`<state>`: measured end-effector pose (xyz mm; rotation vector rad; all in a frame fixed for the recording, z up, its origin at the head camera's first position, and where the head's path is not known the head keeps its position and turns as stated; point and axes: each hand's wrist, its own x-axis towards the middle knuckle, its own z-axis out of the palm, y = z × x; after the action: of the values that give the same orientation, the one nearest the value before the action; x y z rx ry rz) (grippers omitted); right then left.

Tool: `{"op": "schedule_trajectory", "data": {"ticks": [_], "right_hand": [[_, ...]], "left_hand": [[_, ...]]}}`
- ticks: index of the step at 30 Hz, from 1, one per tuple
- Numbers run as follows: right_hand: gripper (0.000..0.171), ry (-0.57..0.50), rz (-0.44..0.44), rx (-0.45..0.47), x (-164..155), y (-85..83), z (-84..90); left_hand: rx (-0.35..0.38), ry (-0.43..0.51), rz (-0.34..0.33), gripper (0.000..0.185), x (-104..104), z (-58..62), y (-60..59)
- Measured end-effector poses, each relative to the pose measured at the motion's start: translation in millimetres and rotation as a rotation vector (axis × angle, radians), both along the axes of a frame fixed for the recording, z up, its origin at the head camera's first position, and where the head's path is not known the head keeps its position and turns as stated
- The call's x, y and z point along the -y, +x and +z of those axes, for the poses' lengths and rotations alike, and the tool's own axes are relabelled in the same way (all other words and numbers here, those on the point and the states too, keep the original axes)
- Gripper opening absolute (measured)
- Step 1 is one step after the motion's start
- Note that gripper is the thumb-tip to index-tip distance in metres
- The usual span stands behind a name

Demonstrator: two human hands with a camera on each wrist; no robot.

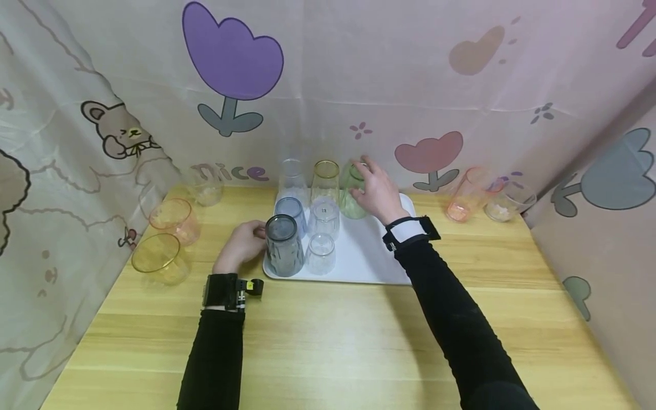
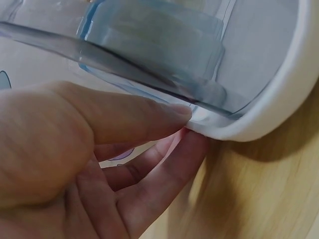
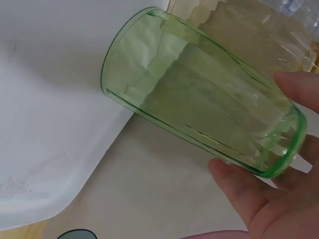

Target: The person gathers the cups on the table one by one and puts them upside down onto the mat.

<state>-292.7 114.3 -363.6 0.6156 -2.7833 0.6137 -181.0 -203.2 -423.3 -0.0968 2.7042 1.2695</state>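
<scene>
My left hand [image 1: 243, 246] pinches the rim of a white tray [image 1: 376, 265] at its left side. In the left wrist view the thumb lies over the tray's edge with fingers beneath it, right beside a dark grey glass [image 1: 284, 250]. My right hand [image 1: 380, 192] grips an upside-down green glass [image 3: 199, 94] near its base, thumb and fingers on either side. The green glass stands at the tray's back, beside a yellow-rimmed glass [image 1: 326, 181]. A blue glass [image 1: 290, 216] and several clear glasses, one of them a short glass [image 1: 321, 256], are also upside down there.
On the table's left stand a yellow glass [image 1: 163, 263], a pink glass [image 1: 176, 222] and a clear glass [image 1: 207, 191]. To the right are a tilted pink glass [image 1: 463, 199] and a clear glass [image 1: 507, 204]. A printed curtain [image 1: 318, 74] hangs close behind the tray.
</scene>
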Motion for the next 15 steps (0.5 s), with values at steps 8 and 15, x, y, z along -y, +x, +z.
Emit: {"op": "schedule_trajectory", "data": {"ticks": [8,15], "right_hand": [[0.072,-0.087,-0.006,-0.035,-9.1,21.4,10.0],[0.068,-0.153,-0.015,-0.149,-25.1,43.5,17.7]], "left_hand": [[-0.001,-0.039,-0.004,0.045,-1.5,2.7,2.1],[-0.115,0.031,0.049,0.051,1.4,8.2,4.7]]}}
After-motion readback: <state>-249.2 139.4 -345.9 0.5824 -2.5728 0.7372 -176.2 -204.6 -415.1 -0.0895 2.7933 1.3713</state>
